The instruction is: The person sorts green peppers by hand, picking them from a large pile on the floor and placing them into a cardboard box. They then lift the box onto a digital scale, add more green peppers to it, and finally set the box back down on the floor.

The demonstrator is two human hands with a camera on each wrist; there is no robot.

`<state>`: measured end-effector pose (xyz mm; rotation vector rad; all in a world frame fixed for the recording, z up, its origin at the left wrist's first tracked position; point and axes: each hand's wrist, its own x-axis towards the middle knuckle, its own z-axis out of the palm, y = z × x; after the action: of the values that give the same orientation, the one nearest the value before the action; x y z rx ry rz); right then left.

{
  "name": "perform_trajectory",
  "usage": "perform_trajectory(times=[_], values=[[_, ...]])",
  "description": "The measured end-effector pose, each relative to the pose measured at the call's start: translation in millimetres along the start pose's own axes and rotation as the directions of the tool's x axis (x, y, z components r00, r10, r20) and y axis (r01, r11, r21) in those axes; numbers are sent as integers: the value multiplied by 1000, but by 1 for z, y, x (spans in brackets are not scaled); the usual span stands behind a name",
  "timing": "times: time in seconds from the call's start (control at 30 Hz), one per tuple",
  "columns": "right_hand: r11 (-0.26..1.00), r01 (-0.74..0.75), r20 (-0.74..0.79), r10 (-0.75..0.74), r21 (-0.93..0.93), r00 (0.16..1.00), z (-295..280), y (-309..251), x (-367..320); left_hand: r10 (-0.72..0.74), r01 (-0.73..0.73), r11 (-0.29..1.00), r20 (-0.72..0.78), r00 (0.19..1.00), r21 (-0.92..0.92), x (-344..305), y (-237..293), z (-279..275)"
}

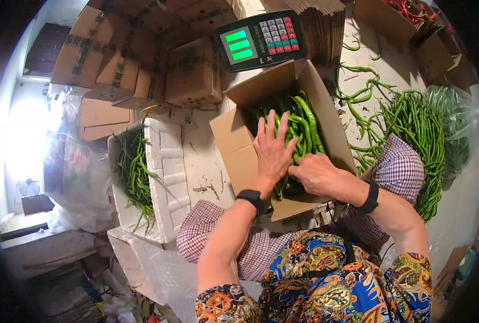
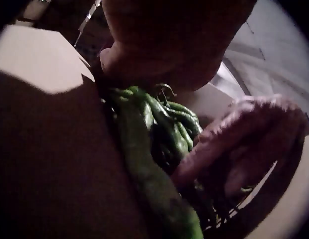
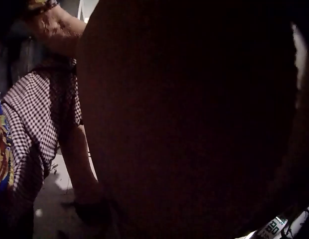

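Note:
An open cardboard box (image 1: pixel 234 145) is packed with long green peppers (image 1: pixel 304 126). My left hand (image 1: pixel 272 151) lies flat on the peppers with its fingers spread and straight, pressing down. Just to its right, my right hand (image 1: pixel 315 173) digs into the peppers at the box's near edge with curled fingers. The left wrist view shows the peppers (image 2: pixel 154 149) up close, with the right hand's fingers (image 2: pixel 244 139) curled round some of them. Something dark and close blocks most of the right wrist view; only a checked sleeve (image 3: pixel 40 114) shows at its left.
A scale display (image 1: pixel 260 40) stands behind the box. A white foam box (image 1: pixel 167 177) holding more peppers (image 1: pixel 134 172) sits to the left, a large loose pile of peppers (image 1: pixel 420 129) to the right. Cardboard boxes (image 1: pixel 137 59) are stacked at the back; a plastic bag (image 1: pixel 70 167) is far left.

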<state>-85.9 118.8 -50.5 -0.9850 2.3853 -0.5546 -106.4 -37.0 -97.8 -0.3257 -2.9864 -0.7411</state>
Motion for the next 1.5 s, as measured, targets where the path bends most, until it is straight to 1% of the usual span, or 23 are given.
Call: perform_trajectory(times=[0.07,0.13,0.27,0.3,0.4,0.43,0.53,0.7,0.77,0.8,0.83,0.87,0.93,1.0,1.07,1.17,1.23,1.27,1.33,1.37,1.4,1.43,1.5], values=[[996,-89,-16,89,13,996,-7,2,-7,-38,38,999,-19,999,-10,-6,3,2],[980,-164,-364,114,-109,924,-4,11,-9,-43,34,996,-101,994,-88,-8,1,3],[948,-260,-248,212,-182,945,-16,16,3,-103,104,994,-17,994,30,-7,-3,26],[943,-256,-97,240,-213,966,-20,20,8,-117,118,993,-24,993,23,-9,0,28],[933,-296,-56,291,-205,955,6,26,24,-168,167,984,11,986,60,-7,-5,37],[942,-238,-65,228,-237,971,12,29,22,-194,194,981,79,978,10,-5,-6,38],[952,-152,-22,152,-265,988,19,33,25,-171,169,982,22,985,80,-9,-9,42],[954,-220,105,245,-206,964,-2,27,29,-146,144,988,22,989,53,-2,-9,39],[904,-422,183,427,-65,886,-16,22,28,-134,134,991,22,991,-4,1,-8,27],[903,-423,188,429,-71,884,-15,26,28,-131,132,990,30,991,-51,2,-3,18],[874,-483,187,466,56,865,-11,33,31,-89,89,996,-107,990,-5,7,7,5],[827,-530,188,500,187,845,-5,40,34,-87,87,996,-110,990,1,13,12,-3],[851,-479,68,477,213,876,0,42,35,-61,18,960,-146,987,-279,24,18,-9],[682,-515,124,536,519,835,-4,46,38,29,-98,959,-253,967,-267,33,7,6],[607,-523,163,547,599,821,-11,46,35,-95,104,944,44,994,-312,39,1,9],[500,-545,234,555,674,798,-19,38,27,-113,118,946,34,993,-302,45,5,13],[572,-480,140,536,665,833,-11,40,28,-133,125,974,-33,991,-187,46,12,12],[775,-335,-35,417,536,908,2,47,26,-129,120,975,-36,991,-188,48,14,10],[866,-275,-53,325,417,944,-3,37,20,-11,12,1000,98,995,-7,51,14,12],[868,-275,-55,325,413,944,-9,35,15,-47,46,999,82,996,9,54,14,14],[864,-289,64,289,411,955,-26,26,7,-46,45,999,80,996,6,59,13,13],[860,-304,183,250,410,951,-42,18,-1,-126,162,967,187,974,-195,64,10,8],[866,-228,54,228,445,972,-63,6,-22,-149,320,801,349,925,-507,66,3,-16]])
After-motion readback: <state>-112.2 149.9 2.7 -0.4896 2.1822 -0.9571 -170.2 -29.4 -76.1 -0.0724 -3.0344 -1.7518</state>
